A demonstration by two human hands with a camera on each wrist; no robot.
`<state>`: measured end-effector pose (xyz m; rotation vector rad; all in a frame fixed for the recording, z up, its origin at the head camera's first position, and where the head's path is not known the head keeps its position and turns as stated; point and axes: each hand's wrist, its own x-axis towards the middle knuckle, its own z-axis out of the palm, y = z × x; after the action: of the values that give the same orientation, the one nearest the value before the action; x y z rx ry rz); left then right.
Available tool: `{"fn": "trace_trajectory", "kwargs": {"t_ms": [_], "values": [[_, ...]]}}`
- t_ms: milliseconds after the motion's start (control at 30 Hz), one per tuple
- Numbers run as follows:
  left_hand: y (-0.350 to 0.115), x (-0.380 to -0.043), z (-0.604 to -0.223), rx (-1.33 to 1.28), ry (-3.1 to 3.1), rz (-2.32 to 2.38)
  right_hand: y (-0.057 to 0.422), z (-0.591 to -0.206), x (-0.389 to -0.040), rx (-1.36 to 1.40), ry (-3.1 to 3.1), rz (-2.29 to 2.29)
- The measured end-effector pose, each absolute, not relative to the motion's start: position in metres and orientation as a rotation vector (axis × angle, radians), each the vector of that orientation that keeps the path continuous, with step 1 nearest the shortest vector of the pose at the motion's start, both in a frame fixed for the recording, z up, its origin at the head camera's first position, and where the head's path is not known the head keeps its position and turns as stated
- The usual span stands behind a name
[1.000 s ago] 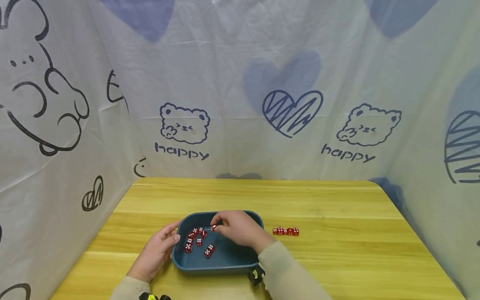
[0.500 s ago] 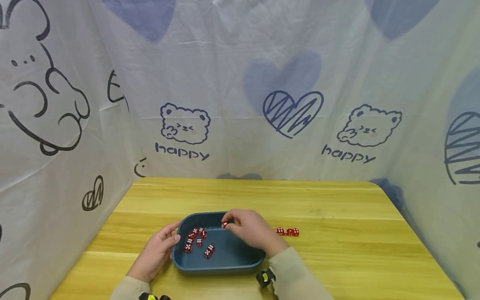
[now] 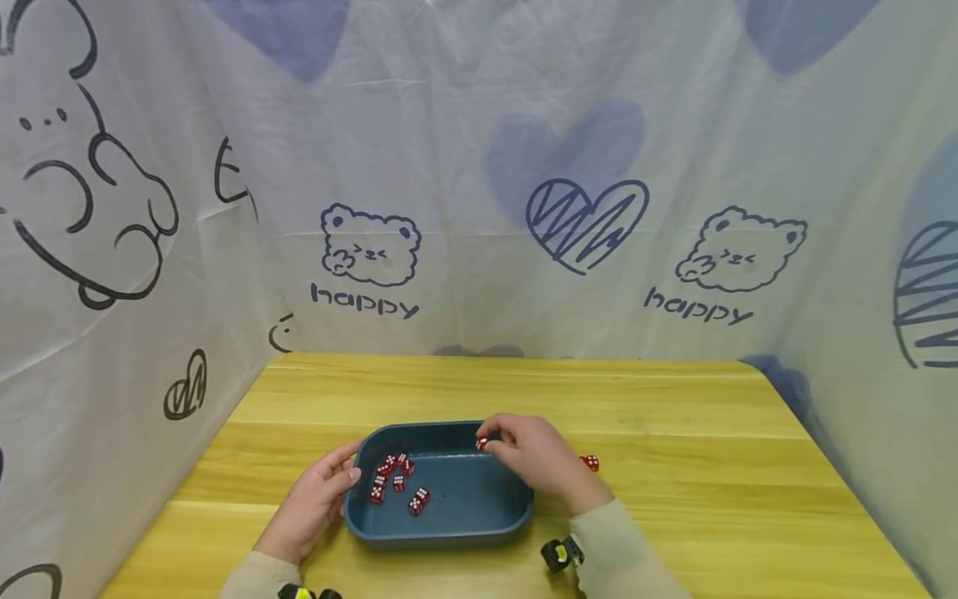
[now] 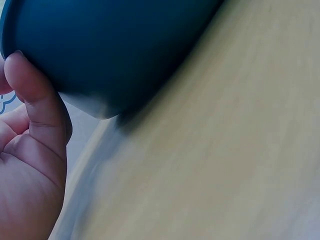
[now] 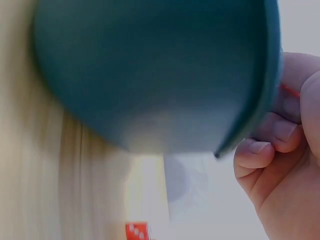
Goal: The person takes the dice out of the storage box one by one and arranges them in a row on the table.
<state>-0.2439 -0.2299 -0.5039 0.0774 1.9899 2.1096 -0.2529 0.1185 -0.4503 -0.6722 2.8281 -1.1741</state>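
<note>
A dark blue rectangular tub sits on the wooden table. My left hand holds its left end, thumb at the rim and fingers along the outer wall; the left wrist view shows that thumb against the wall. Between thumb and fingertips my right hand pinches a red die with white pips, over the tub's far right part. In the right wrist view the right hand is beside the rim, the die mostly hidden. Several more red dice lie in the tub's left half.
Right of the tub, a row of red dice on the table is largely hidden behind the right hand; its end die shows. The yellow wooden table extends rightward. Printed white cloth hangs behind and at both sides.
My right hand has moved right across the tub with the pinched die, and now covers most of the dice row. The left hand stays at the tub's left end.
</note>
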Motion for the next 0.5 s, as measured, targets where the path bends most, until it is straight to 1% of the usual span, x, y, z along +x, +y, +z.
{"fn": "trace_trajectory", "kwargs": {"t_ms": [300,500], "values": [[-0.230,-0.244,-0.504,0.113,1.997,2.112,0.153,-0.451,-0.251,-0.622,2.895,-1.157],[-0.232,-0.244,-0.506,0.123,1.992,2.113,0.178,-0.456,-0.246,-0.532,2.923,-1.156]]}}
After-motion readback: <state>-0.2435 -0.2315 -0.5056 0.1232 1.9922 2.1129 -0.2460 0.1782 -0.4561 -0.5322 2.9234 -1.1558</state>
